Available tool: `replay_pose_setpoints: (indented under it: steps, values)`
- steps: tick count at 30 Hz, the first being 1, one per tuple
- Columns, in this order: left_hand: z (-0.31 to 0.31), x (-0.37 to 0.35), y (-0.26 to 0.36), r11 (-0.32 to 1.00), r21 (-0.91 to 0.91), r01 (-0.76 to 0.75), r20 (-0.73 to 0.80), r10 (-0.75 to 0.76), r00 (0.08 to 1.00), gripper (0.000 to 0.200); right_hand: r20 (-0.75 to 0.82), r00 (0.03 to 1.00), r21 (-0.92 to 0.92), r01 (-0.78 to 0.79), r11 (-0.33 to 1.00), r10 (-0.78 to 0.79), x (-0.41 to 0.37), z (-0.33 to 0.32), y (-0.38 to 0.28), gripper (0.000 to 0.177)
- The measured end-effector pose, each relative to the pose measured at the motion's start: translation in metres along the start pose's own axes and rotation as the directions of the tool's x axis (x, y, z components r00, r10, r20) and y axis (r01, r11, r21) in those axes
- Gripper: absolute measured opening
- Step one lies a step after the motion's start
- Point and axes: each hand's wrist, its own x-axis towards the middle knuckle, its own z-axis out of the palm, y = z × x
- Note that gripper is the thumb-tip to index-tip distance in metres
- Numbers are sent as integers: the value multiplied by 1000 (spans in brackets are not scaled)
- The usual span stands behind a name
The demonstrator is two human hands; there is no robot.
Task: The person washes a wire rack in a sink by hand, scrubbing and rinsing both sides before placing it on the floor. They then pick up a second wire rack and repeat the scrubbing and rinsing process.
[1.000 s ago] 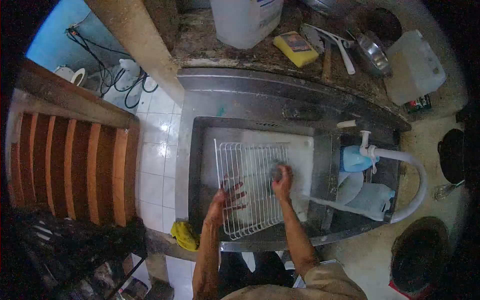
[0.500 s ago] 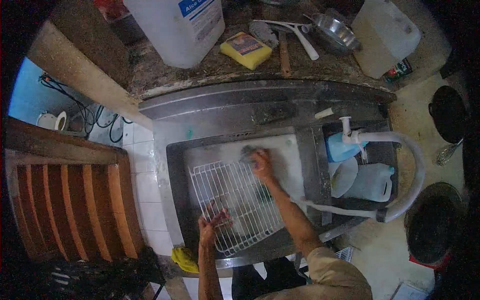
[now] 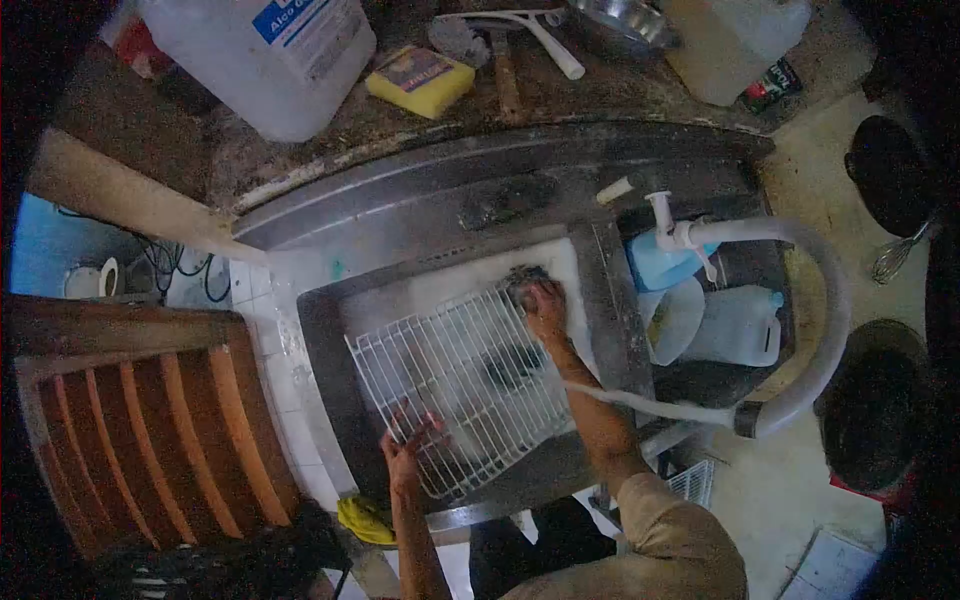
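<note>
A white wire rack (image 3: 475, 398) lies tilted over the basin of a metal sink (image 3: 318, 340). My left hand (image 3: 408, 452) holds the rack by its near left edge, with fingers hooked through the wires. At the far right corner, my right hand (image 3: 543, 305) is closed over a dark grey scouring pad (image 3: 527, 277) pressed against the rack's edge. Whitish, sudsy water covers the basin floor. Through the wires a dark patch shows under the rack; I cannot make out what it is.
A yellow sponge pack (image 3: 420, 82) and a large white jug (image 3: 270, 70) stand on the ledge behind. Right of the basin are a tap (image 3: 672, 232) with a thick hose (image 3: 825, 300) and plastic bottles (image 3: 738, 325). A yellow cloth (image 3: 365, 520) hangs at the front left corner.
My right hand and the scouring pad have moved right along the rack's far edge. My left hand keeps its hold. The whole view has shifted and turned slightly.
</note>
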Motion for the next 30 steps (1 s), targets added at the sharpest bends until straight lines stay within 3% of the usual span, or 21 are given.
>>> replay_pose_setpoints:
  steps: [1, 2, 3, 4, 7, 9, 10, 13, 14, 15, 17, 18, 19, 20, 21, 23, 24, 26, 27, 28, 30]
  values:
    - [4, -2, 1, 999, -22, 36, 5, -36, 999, 54, -3, 1000, -76, -17, 997, 17, -9, -17, 10, 34]
    - [7, -3, 4, 997, -43, 67, 12, -66, 998, 54, 83, 971, 80, -231, 970, 224, -53, -17, 29, 31]
    - [7, -3, 6, 994, -65, 89, 19, -88, 996, 54, 143, 934, 128, -345, 930, 327, -73, -21, 40, 29]
    - [-3, -1, -3, 992, -124, 31, 103, -18, 995, 53, 200, 883, 163, -458, 874, 425, -93, -25, 50, 29]
    - [-22, 9, -19, 997, -57, -50, 232, 62, 971, 54, 215, 833, 24, -526, 850, 509, -103, -47, 47, 34]
    - [-22, 6, -13, 999, 49, 20, 177, -28, 984, 56, 217, 794, -55, -570, 820, 567, -111, -55, 34, 38]
    - [-19, 5, -6, 993, 103, 56, 150, -71, 986, 57, 97, 825, -36, -556, 831, 556, -95, -41, 4, 38]
    - [-23, 14, -1, 984, 157, -79, 339, 22, 941, 57, -192, 891, -53, -429, 902, 412, -69, 23, -70, 36]
    - [-23, 9, -4, 988, -95, 123, 284, -91, 954, 55, -271, 897, -82, -382, 920, 349, -67, 45, -94, 36]
    - [-24, 10, -2, 979, -31, 202, 255, -188, 949, 55, -115, 875, 110, -460, 881, 471, -60, 26, -154, 36]
    - [-23, 20, 6, 934, 78, 350, 182, -358, 916, 56, -21, 952, 136, -299, 945, 304, -80, 22, -228, 41]
    - [-28, 26, 4, 876, -220, 429, 397, -322, 860, 56, 63, 965, 219, -263, 940, 255, -90, 2, -272, 44]
    - [-35, 32, -6, 704, -466, 535, 578, -215, 787, 56, 145, 969, 300, -234, 925, 198, -99, -18, -302, 46]
    - [-42, 38, -17, 444, -623, 644, 701, -49, 712, 56, 141, 986, 310, -130, 942, 90, -108, -28, -308, 48]
    - [-36, 32, -3, 537, -587, 605, 709, -20, 705, 57, 140, 990, 322, -25, 946, -22, -121, -39, -308, 50]
    - [-22, 19, 28, 704, -510, 494, 723, 40, 689, 58, 154, 974, 349, 103, 931, -166, -126, -58, -286, 50]
    - [-16, 6, 43, 872, -355, 338, 573, -83, 815, 58, 166, 965, 359, 131, 924, -201, -122, -67, -259, 49]
    - [-22, 17, 35, 877, -304, 372, 399, -237, 886, 57, 171, 982, 223, 35, 974, -75, -122, -34, -154, 43]
    - [-28, 17, 31, 878, -318, 358, 429, -204, 880, 56, 54, 991, 402, -131, 906, 119, -128, -25, -102, 37]
    - [-32, 17, 29, 876, -334, 347, 455, -173, 874, 56, -35, 993, 227, -103, 968, 114, -133, -29, -49, 33]
    - [-36, 16, 23, 869, -376, 322, 551, -70, 831, 57, -3, 958, 27, -288, 957, 288, -145, -56, -5, 28]
